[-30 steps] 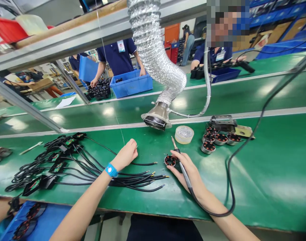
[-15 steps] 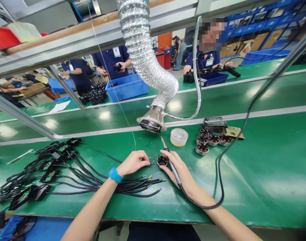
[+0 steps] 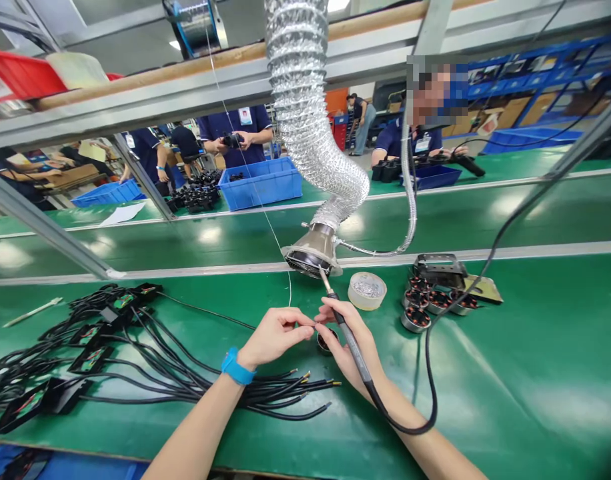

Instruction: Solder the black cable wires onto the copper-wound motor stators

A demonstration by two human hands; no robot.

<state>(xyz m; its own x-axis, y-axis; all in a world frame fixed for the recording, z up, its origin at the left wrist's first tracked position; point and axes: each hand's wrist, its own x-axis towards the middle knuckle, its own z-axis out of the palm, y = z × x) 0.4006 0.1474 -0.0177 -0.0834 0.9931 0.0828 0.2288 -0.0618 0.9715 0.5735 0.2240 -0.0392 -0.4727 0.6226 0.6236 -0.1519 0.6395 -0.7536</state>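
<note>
My left hand (image 3: 277,335), with a blue band at its wrist, pinches the end of a black cable (image 3: 208,308) that runs in from the left. The fine wires at its tip are mostly hidden by fingers. My right hand (image 3: 359,350) is closed round a soldering iron (image 3: 349,337), its tip pointing up and away under the fume hood (image 3: 313,250). Thumb and forefinger of that hand meet the left fingertips at the wire end. Just below them, a small round motor stator (image 3: 327,344) sits on the green bench, partly covered by the right fingers.
Black cables (image 3: 185,383) with small open housings lie to the left. A round tub (image 3: 367,291) of silvery material stands beyond the right hand. Several stators (image 3: 415,318) cluster by a metal holder (image 3: 439,270). The iron's cord (image 3: 430,373) loops at right. Co-workers sit and stand opposite.
Both hands have come together at the cable end. My right fingers have let go of the stator, which now rests below them. The view has shifted slightly.
</note>
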